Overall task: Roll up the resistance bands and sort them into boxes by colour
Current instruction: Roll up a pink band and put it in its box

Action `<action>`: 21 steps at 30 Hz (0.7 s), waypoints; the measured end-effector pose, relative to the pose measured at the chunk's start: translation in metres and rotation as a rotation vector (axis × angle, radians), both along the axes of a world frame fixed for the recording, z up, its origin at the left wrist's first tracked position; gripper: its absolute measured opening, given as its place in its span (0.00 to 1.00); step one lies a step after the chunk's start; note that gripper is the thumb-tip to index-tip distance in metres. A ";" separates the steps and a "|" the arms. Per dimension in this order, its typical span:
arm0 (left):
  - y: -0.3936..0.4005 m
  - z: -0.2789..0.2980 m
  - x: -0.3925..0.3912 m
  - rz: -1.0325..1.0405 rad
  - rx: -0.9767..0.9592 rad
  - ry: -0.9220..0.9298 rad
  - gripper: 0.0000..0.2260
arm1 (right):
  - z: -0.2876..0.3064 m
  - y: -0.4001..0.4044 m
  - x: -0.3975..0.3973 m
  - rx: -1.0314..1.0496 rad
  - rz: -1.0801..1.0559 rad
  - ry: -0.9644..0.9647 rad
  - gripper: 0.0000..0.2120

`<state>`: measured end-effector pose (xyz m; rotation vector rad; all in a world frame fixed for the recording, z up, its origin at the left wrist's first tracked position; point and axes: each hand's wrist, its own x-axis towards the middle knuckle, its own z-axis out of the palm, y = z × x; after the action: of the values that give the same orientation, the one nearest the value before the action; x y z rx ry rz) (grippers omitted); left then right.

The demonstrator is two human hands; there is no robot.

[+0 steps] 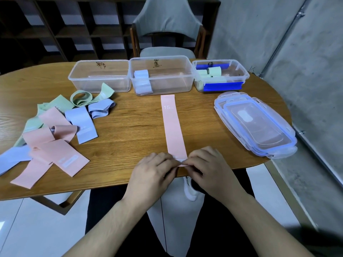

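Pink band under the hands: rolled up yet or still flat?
Almost entirely flat. The pink band lies stretched along the table; only its near end is being curled by the left hand and right hand.

A pink band point(173, 125) lies flat and straight on the wooden tabletop point(130, 130), running from the person's hands toward the boxes, with "15" printed near its far end. The left hand point(152, 173) and right hand point(209, 167) meet at its near end, fingers point(167, 160) pinching the edge, which is turned up. Three clear boxes stand in a row at the far side: the left box point(99, 78) holds nothing I can see, the middle box point(161, 76) has rolled pale blue bands at its left end, the right box point(220, 76) holds rolled green ones. A loose pile of bands point(53, 130), pink, blue and green, lies to the left. Stacked lids point(254, 123) rest on the right.
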<state>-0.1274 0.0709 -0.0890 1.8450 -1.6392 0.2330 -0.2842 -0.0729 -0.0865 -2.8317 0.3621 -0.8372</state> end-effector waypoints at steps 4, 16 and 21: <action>-0.003 -0.003 0.001 -0.011 0.064 0.003 0.09 | 0.001 -0.001 0.004 0.031 -0.002 0.015 0.03; -0.001 -0.005 -0.003 -0.041 0.071 0.018 0.10 | 0.001 0.011 0.000 0.055 -0.004 0.018 0.03; 0.002 -0.002 -0.002 -0.081 0.117 0.046 0.10 | 0.004 0.015 -0.002 0.157 0.001 0.042 0.07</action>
<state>-0.1295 0.0733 -0.0908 1.8505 -1.7238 0.0606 -0.2865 -0.0580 -0.0821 -2.7071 0.4123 -0.7165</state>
